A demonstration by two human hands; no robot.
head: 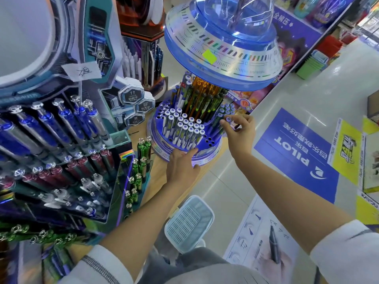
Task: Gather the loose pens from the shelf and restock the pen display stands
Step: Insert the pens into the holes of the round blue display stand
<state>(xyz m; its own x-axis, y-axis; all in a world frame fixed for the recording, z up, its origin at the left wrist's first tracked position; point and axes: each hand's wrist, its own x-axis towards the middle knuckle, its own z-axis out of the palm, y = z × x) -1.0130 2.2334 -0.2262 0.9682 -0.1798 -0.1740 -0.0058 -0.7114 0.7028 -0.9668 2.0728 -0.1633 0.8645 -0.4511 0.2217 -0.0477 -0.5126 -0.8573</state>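
**Pen goes into the round stand**

Pens are what this job is about, and one pen (pixel 228 119) is right at the round stand (pixel 212 153). The right hand (pixel 239 128) pinches its top between thumb and fingertips, so this grip is closed small around the pen. The pen stands up among the dark pens on the right side of the stand. I think it is held by the top so it can slide down into a hole without bumping the others.

The left hand (pixel 181 165) lies on the low blue edge of the stand, fingers straight, holding nothing. It is likely there to stop the stand from turning or sliding on the counter (pixel 156 175).

White-topped pens (pixel 184 128) fill the front of the stand. Some small holes (pixel 209 140) beside them are bare, so there is room for more. A pale basket (pixel 190 218) sits low by the person's legs. I cannot tell if it has pens in it.
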